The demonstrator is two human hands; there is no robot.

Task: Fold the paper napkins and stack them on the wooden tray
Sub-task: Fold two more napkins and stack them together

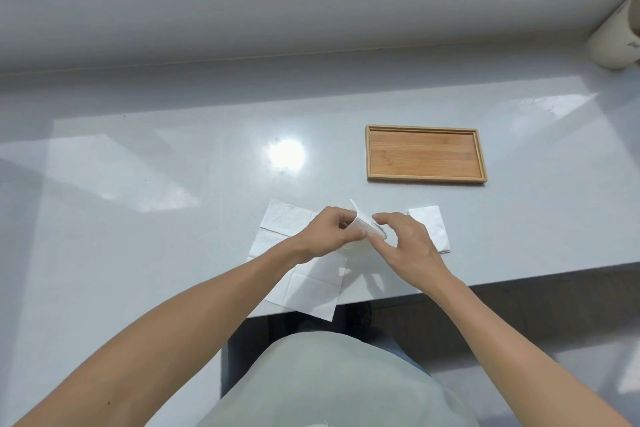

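A small white paper napkin [363,222] is pinched between my left hand [325,232] and my right hand [407,240], lifted a little off the table with one flap sticking up. Under my left wrist lie unfolded white napkins [311,291], spread flat and reaching the table's front edge. A folded napkin [433,224] lies flat just right of my right hand. The wooden tray [425,178] sits farther back and to the right, with nothing in it.
The grey table [156,201] has its front edge close to my body, with a cut-out corner at the lower middle. A pale roll or cylinder [614,35] stands at the far right corner near the wall.
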